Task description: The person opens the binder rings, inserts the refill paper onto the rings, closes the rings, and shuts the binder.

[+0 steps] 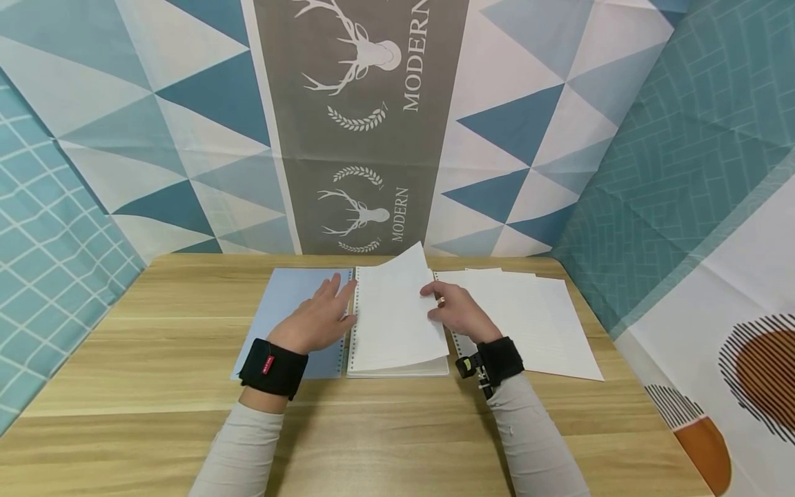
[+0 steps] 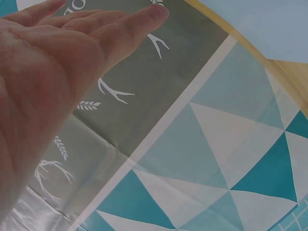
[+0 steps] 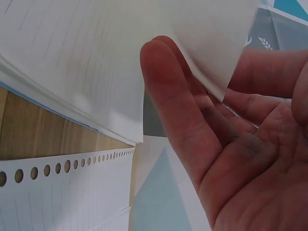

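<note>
A ring-hole notebook lies open in the middle of the table, its pale blue cover [image 1: 287,293] on the left and its white pages [image 1: 388,317] on the right. My left hand [image 1: 319,314] hovers over the cover with fingers extended, their tips beside the row of holes; the left wrist view shows its palm [image 2: 43,77] holding nothing. At the right edge of the pages, my right hand [image 1: 462,310] holds the top sheet [image 3: 211,43] between thumb and fingers. That sheet is lifted and bowed, its far corner raised. A ring shows on one finger.
To the right lie several loose white punched sheets [image 1: 540,317], overlapping and fanned out, with their holes [image 3: 66,167] along the left side. The wooden table [image 1: 385,442] ends at a patterned cloth backdrop [image 1: 366,145] behind the papers.
</note>
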